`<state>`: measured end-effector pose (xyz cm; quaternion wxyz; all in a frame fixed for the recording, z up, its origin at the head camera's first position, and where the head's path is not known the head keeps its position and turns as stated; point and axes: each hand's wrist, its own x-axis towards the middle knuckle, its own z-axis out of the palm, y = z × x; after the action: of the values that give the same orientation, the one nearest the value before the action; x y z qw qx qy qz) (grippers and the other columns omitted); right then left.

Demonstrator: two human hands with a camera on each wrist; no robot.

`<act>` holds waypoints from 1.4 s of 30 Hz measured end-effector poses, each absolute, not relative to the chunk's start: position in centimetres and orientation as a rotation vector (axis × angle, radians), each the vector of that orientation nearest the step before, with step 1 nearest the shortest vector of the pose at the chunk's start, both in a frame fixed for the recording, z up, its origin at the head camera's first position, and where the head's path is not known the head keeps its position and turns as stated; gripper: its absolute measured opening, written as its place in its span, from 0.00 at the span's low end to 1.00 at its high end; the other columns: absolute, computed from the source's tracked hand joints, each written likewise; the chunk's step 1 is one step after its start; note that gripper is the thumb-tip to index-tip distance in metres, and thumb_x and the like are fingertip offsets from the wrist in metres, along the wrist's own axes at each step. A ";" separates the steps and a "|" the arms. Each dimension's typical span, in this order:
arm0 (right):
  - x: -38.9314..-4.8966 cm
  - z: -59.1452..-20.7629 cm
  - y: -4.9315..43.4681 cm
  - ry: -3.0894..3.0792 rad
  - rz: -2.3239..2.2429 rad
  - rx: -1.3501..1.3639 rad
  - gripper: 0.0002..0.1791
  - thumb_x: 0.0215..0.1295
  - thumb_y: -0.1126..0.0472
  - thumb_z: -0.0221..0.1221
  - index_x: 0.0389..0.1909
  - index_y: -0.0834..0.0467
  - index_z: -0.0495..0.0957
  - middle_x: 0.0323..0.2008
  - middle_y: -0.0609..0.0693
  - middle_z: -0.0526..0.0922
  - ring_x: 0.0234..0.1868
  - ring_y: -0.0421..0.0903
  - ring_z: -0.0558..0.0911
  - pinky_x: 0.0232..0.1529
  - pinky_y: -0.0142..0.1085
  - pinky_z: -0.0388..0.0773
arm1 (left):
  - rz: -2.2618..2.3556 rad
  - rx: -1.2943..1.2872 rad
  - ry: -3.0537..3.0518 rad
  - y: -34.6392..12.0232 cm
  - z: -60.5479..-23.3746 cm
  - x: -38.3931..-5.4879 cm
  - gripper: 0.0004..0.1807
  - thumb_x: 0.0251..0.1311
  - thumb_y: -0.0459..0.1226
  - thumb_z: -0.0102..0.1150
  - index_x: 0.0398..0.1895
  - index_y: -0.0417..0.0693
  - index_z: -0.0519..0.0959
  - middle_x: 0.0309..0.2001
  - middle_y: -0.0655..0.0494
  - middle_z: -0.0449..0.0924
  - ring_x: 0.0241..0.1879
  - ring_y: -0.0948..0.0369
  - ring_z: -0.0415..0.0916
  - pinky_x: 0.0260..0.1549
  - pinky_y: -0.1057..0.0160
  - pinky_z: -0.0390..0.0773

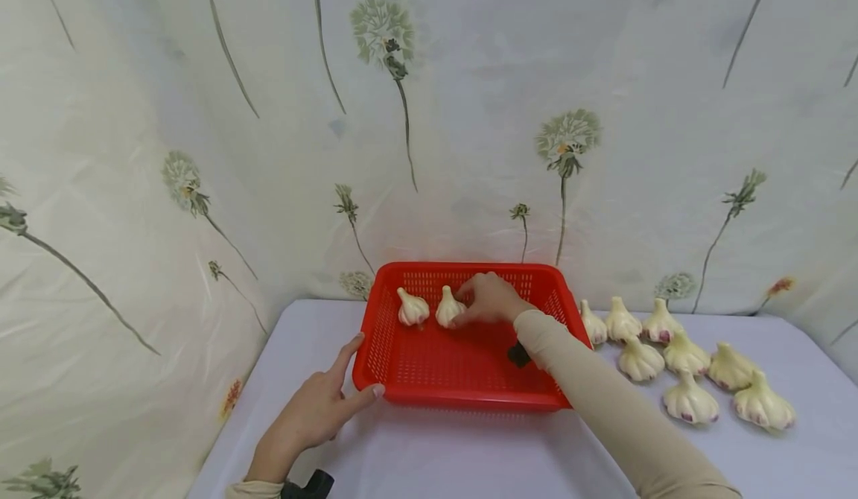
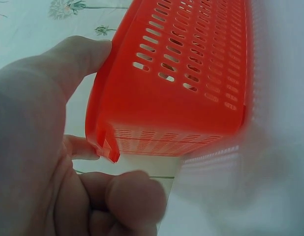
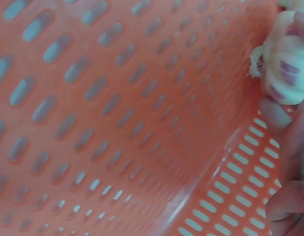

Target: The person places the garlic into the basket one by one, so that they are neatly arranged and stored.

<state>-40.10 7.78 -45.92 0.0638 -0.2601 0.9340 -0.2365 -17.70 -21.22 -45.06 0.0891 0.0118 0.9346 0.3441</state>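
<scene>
A red plastic basket point(image 1: 462, 396) with slotted sides stands on the table. In it, a garlic bulb point(image 1: 412, 310) sits at the back left. My right hand point(image 1: 492, 299) reaches into the basket and pinches a second garlic bulb point(image 1: 449, 307) beside the first, its neck pointing up. The right wrist view shows that bulb point(image 3: 288, 64) at the right edge, with the fingers point(image 3: 289, 132) close against it. My left hand point(image 1: 318, 409) holds the basket's front left corner, thumb and index finger on the rim; its other fingers curl below, as the left wrist view shows.
Several garlic bulbs point(image 1: 685, 353) stand and lie on the white-covered table point(image 1: 757, 469) to the right of the basket. Behind and at the left hangs a pale sheet point(image 1: 469, 149) with a dandelion print. A dark wrist camera point(image 1: 308, 485) sits on the left wrist.
</scene>
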 end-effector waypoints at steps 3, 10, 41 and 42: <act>-40.2 -45.9 7.8 2.829 -0.726 -0.762 0.30 0.40 0.36 0.76 0.44 0.46 0.88 0.35 0.40 0.86 0.35 0.42 0.80 0.41 0.40 0.80 | 1.024 0.032 2.781 -21.2 -45.0 -17.7 0.47 0.58 0.66 0.55 0.77 0.72 0.48 0.16 0.53 0.73 0.13 0.56 0.72 0.15 0.62 0.68; -40.1 -46.1 7.8 2.841 -0.726 -0.749 0.30 0.39 0.35 0.76 0.44 0.45 0.87 0.35 0.40 0.85 0.36 0.43 0.80 0.42 0.41 0.80 | 1.011 0.019 2.789 -21.1 -45.0 -17.8 0.47 0.57 0.67 0.55 0.77 0.73 0.48 0.16 0.53 0.73 0.13 0.56 0.72 0.15 0.62 0.69; -39.8 -46.0 7.2 2.939 -0.556 -0.853 0.33 0.35 0.29 0.73 0.41 0.44 0.87 0.31 0.38 0.84 0.33 0.41 0.77 0.39 0.38 0.77 | 1.047 0.053 2.781 -21.1 -45.1 -17.8 0.47 0.58 0.66 0.56 0.78 0.70 0.48 0.17 0.53 0.73 0.14 0.57 0.72 0.16 0.61 0.72; -39.8 -46.0 7.2 2.941 -0.552 -0.852 0.33 0.35 0.28 0.73 0.42 0.44 0.87 0.30 0.38 0.84 0.33 0.41 0.77 0.39 0.38 0.77 | 1.047 0.053 2.780 -21.1 -45.1 -17.8 0.47 0.58 0.65 0.56 0.78 0.70 0.48 0.17 0.54 0.73 0.14 0.57 0.72 0.16 0.61 0.72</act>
<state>-39.79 7.24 -46.03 0.0154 -0.2738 0.9452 -0.1773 -17.84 -21.07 -45.10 0.0852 0.0177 0.9323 0.3511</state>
